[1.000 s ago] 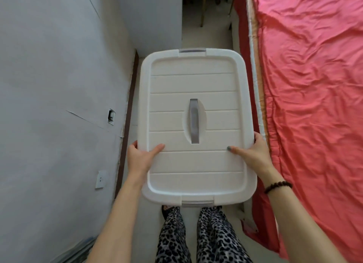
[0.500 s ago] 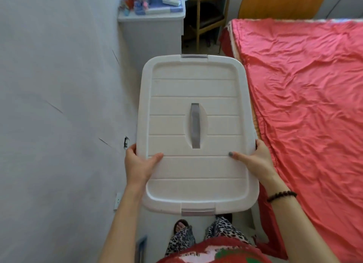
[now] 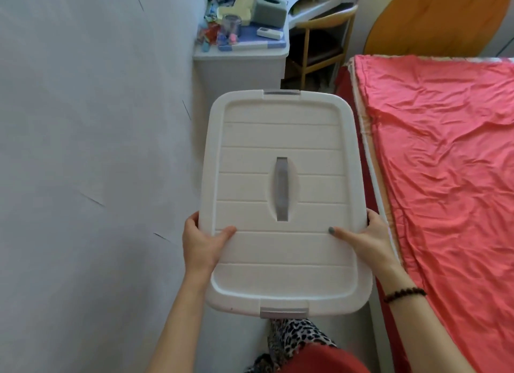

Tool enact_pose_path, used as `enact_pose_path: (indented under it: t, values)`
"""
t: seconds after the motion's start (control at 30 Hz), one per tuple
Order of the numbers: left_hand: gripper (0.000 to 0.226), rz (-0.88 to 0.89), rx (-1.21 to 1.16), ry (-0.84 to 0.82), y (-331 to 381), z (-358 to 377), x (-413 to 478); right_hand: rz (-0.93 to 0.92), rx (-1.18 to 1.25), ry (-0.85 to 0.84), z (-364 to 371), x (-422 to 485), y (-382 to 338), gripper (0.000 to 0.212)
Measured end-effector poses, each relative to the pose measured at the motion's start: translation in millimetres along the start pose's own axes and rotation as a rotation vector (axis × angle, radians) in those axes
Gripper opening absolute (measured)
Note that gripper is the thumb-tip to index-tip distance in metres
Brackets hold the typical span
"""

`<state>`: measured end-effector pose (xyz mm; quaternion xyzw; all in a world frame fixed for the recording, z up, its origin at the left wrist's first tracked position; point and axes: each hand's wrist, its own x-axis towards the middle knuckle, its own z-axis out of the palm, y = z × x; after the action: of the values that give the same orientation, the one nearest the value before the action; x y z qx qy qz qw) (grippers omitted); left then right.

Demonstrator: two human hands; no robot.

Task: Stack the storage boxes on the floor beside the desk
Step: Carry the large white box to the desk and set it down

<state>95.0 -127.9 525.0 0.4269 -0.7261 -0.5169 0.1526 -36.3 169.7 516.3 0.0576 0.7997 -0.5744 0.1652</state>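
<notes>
I carry a white lidded storage box (image 3: 283, 258) level in front of me, its grey handle in the middle of the lid and grey clips at both short ends. My left hand (image 3: 201, 243) grips its left edge with the thumb on the lid. My right hand (image 3: 364, 240) grips the right edge, thumb lying on the lid. The box's body below the lid is hidden. The white desk (image 3: 242, 66) stands ahead against the wall, just beyond the box's far end.
A grey wall runs along the left. A bed with a pink-red sheet (image 3: 445, 177) fills the right. A wooden chair (image 3: 319, 41) stands past the desk. The desk top holds clutter: a tissue box, a remote, small items. The aisle between wall and bed is narrow.
The view has tilted up and moved forward along the aisle; the desk and chair have come into sight and grown nearer. Both hands keep the same grip on the box.
</notes>
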Motion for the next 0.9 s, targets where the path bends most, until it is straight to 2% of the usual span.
enact_pose_path:
  t: [0.3,0.5,0.53,0.9]
  values:
    - [0.079,-0.031,0.041,0.081,34,30,89,0.033,0.002,-0.074,33,101,-37,0.081]
    - [0.074,-0.085,0.004,0.109,38,41,111,0.035,-0.042,-0.138,44,135,-65,0.081]
    - [0.073,-0.094,0.001,0.118,42,48,143,0.037,-0.047,-0.123,58,166,-72,0.081]
    - [0.075,-0.177,-0.011,0.017,19,67,263,0.134,-0.06,-0.072,127,242,-78,0.078]
